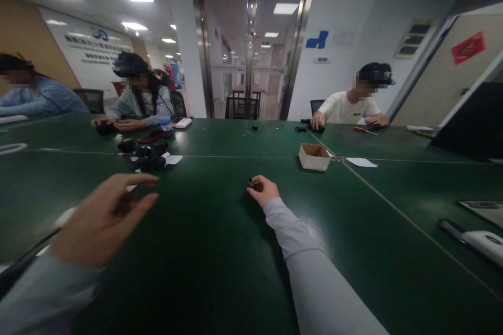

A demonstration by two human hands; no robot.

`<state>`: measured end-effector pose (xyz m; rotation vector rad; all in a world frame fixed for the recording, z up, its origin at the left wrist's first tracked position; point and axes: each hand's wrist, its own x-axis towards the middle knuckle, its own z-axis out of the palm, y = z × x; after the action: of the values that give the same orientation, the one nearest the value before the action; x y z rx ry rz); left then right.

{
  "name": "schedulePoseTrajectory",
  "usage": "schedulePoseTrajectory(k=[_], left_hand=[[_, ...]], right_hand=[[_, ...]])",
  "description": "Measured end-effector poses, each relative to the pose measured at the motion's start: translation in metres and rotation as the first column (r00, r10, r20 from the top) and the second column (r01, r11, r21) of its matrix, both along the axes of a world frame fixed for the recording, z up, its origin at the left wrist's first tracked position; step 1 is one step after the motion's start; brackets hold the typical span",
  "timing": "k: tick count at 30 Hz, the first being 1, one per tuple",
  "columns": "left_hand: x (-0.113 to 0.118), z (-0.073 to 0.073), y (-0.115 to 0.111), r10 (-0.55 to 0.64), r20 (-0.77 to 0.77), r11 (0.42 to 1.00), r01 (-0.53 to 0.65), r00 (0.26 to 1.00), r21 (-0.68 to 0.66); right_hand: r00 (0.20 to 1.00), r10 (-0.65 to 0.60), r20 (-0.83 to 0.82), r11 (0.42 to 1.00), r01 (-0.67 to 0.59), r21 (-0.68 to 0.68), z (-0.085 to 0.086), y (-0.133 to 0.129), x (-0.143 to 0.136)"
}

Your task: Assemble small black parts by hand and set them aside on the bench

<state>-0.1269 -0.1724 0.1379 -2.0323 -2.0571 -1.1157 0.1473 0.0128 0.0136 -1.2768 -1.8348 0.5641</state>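
The right hand (268, 191) reaches forward over the green table (220, 251) and pinches a small dark piece (250, 182) between thumb and fingers. The left hand (92, 217) is in the air nearer the camera, its thumb and fingers spread apart with nothing between them.

The small dark piece is at the fingertips of the right hand, on the side that faces left. From the left hand it lies to the right and farther forward, well apart, so the right hand is clearly the nearer one. A round end of the piece seems to face up, which suggests a roughly upright axis, but it is too small to tell its full shape or whether it touches the table.

Beyond the right hand, forward and to the right, is an open-topped box (314, 162), with a sheet of white paper (362, 162) to its right. Beyond the left hand is a cluster of black objects (151, 159) beside another paper (173, 159), with a water bottle (164, 116) behind them.

Across the table on the right, a person in a pale top (340, 107) has one hand on a black object, with an orange-handled tool (363, 130) nearby. Two more people sit on the left.
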Motion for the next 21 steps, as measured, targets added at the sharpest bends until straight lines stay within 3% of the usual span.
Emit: schedulePoseTrajectory(k=[3, 5, 8, 10, 13, 16, 19, 21], left_hand=[[0.043, -0.017, 0.074, -0.278, 0.058, 0.96, 0.28, 0.959, -0.028], [0.072, -0.041, 0.121, -0.334, 0.165, 0.924, 0.358, 0.928, -0.138], [0.109, -0.082, 0.166, -0.342, 0.415, 0.891, 0.431, 0.843, -0.14], [0.128, -0.105, 0.18, -0.303, 0.555, 0.883, 0.448, 0.775, -0.143], [0.146, -0.131, 0.191, -0.214, 0.669, 0.918, 0.381, 0.712, -0.111], [0.146, -0.147, 0.201, -0.236, 0.721, 0.927, 0.374, 0.651, -0.034], [0.138, -0.154, 0.21, -0.313, 0.766, 0.919, 0.382, 0.561, 0.096], [0.134, -0.155, 0.213, -0.342, 0.792, 0.914, 0.376, 0.507, 0.154]], right_hand=[[0.998, -0.039, 0.04, 0.999, 0.037, 0.034, 0.0, 0.002, 0.003], [0.996, -0.07, 0.06, 0.996, 0.067, 0.056, -0.001, 0.005, 0.006], [0.994, -0.082, 0.074, 0.994, 0.076, 0.084, -0.002, 0.009, 0.009], [0.994, -0.067, 0.085, 0.992, 0.057, 0.11, -0.003, 0.011, 0.01], [0.997, -0.049, 0.064, 0.991, 0.04, 0.13, -0.006, 0.014, 0.009], [0.988, -0.032, -0.152, 0.997, 0.042, 0.059, -0.01, 0.016, 0.008], [0.857, -0.029, -0.514, 0.997, -0.016, -0.082, -0.011, 0.019, 0.003], [0.748, -0.033, -0.663, 0.979, -0.109, -0.171, -0.009, 0.021, -0.002]])
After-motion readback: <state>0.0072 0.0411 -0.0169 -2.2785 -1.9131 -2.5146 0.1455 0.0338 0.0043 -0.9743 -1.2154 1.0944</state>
